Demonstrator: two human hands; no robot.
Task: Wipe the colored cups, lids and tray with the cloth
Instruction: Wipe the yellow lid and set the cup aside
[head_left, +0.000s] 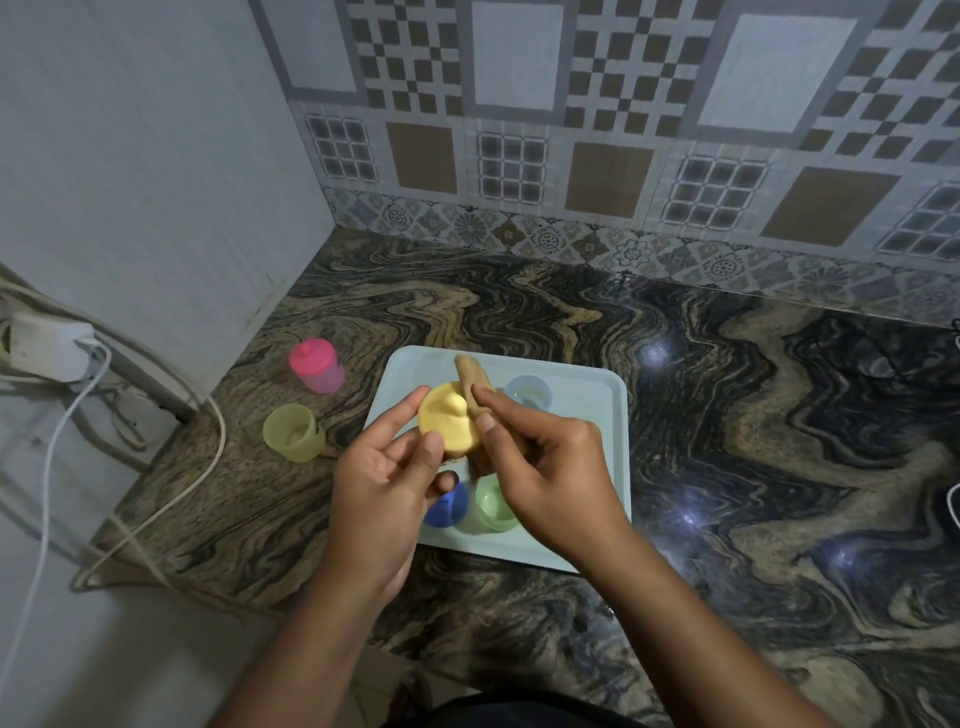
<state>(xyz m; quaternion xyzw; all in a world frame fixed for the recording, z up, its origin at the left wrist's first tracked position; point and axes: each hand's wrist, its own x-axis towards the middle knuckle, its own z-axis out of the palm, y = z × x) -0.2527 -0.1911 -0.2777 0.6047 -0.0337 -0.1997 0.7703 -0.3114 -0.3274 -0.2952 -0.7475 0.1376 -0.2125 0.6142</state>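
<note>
Yellow lid (449, 426) is what we are pinching in our left hand (379, 488), our right hand (550, 473) is pinching the cloth (469, 376), and hard rubbing could drop it.

a home kitchen corner — swirled stone countertop (727, 415), patterned backsplash tiles (597, 130), a plugged-in charger (49, 349).

At frame centre I see the left hand (384, 483) holding a round yellow plastic spouted lid (449, 421) over the pale blue rectangular tray (587, 395). The right hand (545, 467) pinches a rolled tan cloth (470, 384) against the lid's right edge.
</note>
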